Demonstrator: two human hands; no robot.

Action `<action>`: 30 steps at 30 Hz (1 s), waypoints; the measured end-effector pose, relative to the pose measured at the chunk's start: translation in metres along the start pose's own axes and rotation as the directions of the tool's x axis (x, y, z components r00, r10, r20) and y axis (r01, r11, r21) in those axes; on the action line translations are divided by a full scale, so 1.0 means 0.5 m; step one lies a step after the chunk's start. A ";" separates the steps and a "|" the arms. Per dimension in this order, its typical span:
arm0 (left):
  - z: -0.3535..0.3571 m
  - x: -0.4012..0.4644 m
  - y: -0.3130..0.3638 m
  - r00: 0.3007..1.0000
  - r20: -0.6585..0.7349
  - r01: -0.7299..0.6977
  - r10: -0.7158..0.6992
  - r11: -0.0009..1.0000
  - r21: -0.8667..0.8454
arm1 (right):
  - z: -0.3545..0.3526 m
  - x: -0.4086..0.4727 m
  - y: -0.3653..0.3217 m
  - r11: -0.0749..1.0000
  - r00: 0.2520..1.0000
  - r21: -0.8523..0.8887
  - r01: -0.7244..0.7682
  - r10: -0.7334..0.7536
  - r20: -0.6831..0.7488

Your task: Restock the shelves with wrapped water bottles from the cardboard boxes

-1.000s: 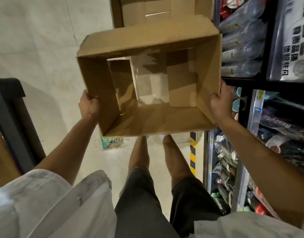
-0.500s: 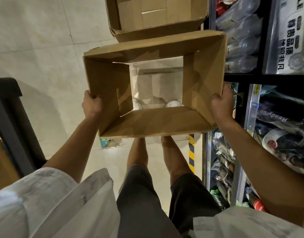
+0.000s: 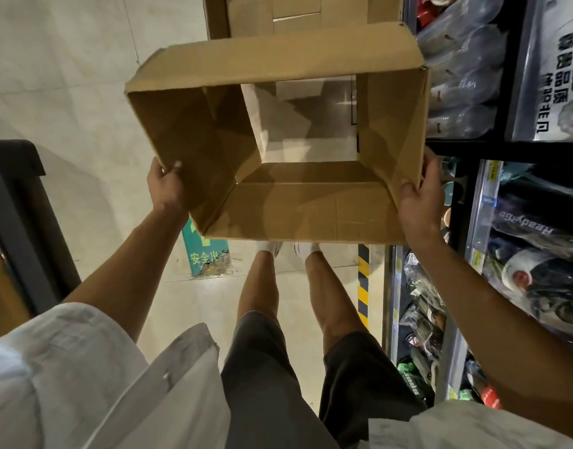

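A cardboard box (image 3: 311,202) is held up between the two hands, above the person's legs and the pale tiled floor (image 3: 68,76). It is plain brown corrugated board, creased and a little scuffed, and it is open at both ends: the far flaps are folded back, so that the floor is seen straight through its middle. No bottles are seen inside it.

The left hand (image 3: 166,186) is closed on the box's left wall at the near edge, with the thumb laid over the rim onto the inner face and the fingers hidden behind the board. The right hand (image 3: 419,196) is clasped on the right wall, its fingertips hooked over the near edge and the palm pressed to the outside.

Beyond the held box, past both hands, a second cardboard box (image 3: 298,14) is partly seen on the floor. To the outside of the right hand, dark shelves (image 3: 473,147) are stocked; above that hand, wrapped water bottles (image 3: 463,76) are stacked in clear plastic, lying on their sides. Below the left hand, a green floor sticker (image 3: 204,251) is seen.
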State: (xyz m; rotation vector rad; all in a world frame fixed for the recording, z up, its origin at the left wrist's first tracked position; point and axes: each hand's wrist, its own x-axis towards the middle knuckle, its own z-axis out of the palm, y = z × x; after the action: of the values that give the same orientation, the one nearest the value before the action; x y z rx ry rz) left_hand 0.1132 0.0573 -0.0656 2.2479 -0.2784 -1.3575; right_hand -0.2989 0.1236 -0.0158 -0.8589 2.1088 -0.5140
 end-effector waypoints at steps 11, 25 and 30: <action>0.015 0.072 0.019 0.982 0.007 0.175 -0.189 0.897 -0.405 | -0.013 -0.064 0.130 0.700 0.824 -0.468 0.539 -0.324 0.465; 0.016 0.051 -0.044 0.921 0.343 0.330 -0.184 0.836 -0.437 | 0.167 -0.186 0.138 0.678 0.861 -0.538 0.500 -0.321 0.395; 0.018 0.065 -0.084 0.945 0.233 0.274 -0.228 0.943 -0.187 | 0.212 -0.249 0.228 0.646 0.818 -0.518 0.561 -0.335 0.468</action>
State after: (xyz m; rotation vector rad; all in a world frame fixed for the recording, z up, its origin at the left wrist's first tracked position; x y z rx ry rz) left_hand 0.1177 0.0769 -0.1154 2.0125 0.0918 -1.6730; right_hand -0.2039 0.2846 -0.0850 -1.7753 1.7271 0.1519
